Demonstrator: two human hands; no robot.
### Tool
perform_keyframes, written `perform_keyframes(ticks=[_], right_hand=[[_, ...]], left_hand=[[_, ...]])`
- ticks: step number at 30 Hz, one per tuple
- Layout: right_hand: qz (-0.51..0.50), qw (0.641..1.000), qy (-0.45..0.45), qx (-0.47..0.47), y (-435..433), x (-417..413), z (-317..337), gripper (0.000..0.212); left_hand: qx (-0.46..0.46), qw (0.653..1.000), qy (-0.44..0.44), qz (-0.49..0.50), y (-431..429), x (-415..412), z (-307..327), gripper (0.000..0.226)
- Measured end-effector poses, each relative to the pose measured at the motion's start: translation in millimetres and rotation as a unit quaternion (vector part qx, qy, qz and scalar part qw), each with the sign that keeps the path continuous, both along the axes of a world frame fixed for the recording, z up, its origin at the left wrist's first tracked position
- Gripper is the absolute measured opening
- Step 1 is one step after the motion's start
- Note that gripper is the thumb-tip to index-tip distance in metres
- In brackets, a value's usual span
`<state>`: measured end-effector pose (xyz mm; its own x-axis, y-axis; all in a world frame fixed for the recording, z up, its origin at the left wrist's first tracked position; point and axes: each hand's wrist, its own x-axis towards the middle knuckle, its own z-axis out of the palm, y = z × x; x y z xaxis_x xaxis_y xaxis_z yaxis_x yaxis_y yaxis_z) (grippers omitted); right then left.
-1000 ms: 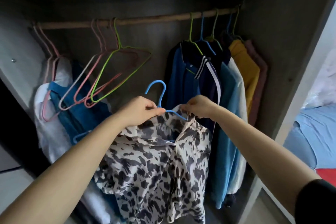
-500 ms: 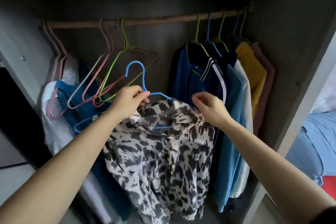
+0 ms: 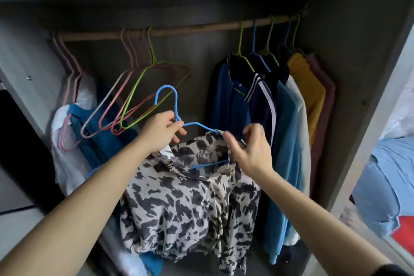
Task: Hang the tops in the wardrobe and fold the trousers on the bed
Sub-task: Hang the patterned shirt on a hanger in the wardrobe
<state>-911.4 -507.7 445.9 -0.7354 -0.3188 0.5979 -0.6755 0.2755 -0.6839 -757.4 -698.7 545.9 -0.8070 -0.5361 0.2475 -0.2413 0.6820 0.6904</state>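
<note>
Patience looked wise: the left hand (image 3: 160,132) pinched the blue hanger (image 3: 197,123) by its neck, the right hand (image 3: 253,152), grip unclear, hovered at the patterned top (image 3: 186,204), whose shoulder wanted squaring before the rail (image 3: 190,29).

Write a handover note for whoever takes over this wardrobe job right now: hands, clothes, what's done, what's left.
Left hand grips the blue hanger at its neck, below the rod.
Right hand pinches the patterned top where it drapes over the hanger.
Done: several tops hang at the rod's right end.
Left: seat the patterned top, hook the hanger on the rod; trousers not in view.
</note>
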Motion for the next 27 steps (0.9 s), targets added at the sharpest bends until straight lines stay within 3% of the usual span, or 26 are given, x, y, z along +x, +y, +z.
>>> perform_keyframes(ticks=[2,4,7,12,14,17,19,20,21,23,25,27], right_hand=[[0.003,0.998,-0.022,0.054,-1,6,-20,0.06],[0.019,0.993,-0.078,0.084,-7,3,-29,0.042],[0.071,0.987,-0.14,0.031,-18,10,-24,0.024],[0.166,0.972,-0.162,-0.029,-35,46,-9,0.005],[0.227,0.958,-0.168,-0.048,-36,64,-7,0.015],[0.39,0.886,-0.249,0.013,-33,79,-5,0.031],[0.492,0.812,-0.286,0.129,-29,76,-3,0.029],[0.514,0.792,-0.264,0.198,-27,73,-2,0.029],[0.512,0.794,-0.215,0.247,-26,71,-3,0.028],[0.45,0.85,-0.119,0.247,-25,66,-9,0.025],[0.339,0.925,-0.111,0.13,-24,60,-11,0.022],[0.214,0.97,-0.116,-0.028,-23,49,-7,0.016]], left_hand=[[0.002,1.0,0.007,0.001,0,1,2,0.013],[0.02,1.0,0.003,-0.006,0,2,3,0.012],[0.075,0.996,-0.02,-0.031,-3,5,4,0.007],[0.037,0.999,-0.005,0.002,-5,6,-11,0.011],[0.032,0.999,0.031,0.027,-7,7,-15,0.011],[0.017,0.996,0.068,0.049,-12,13,-15,0.013],[0.001,0.995,0.076,0.068,-16,16,-11,0.012],[0.007,0.994,0.08,0.071,-17,17,-8,0.01],[0.021,0.994,0.086,0.068,-18,18,-4,0.01],[0.034,0.994,0.093,0.055,-20,22,5,0.011],[0.028,0.995,0.085,0.041,-21,29,16,0.012],[0.014,0.997,0.064,0.028,-22,38,27,0.012]])
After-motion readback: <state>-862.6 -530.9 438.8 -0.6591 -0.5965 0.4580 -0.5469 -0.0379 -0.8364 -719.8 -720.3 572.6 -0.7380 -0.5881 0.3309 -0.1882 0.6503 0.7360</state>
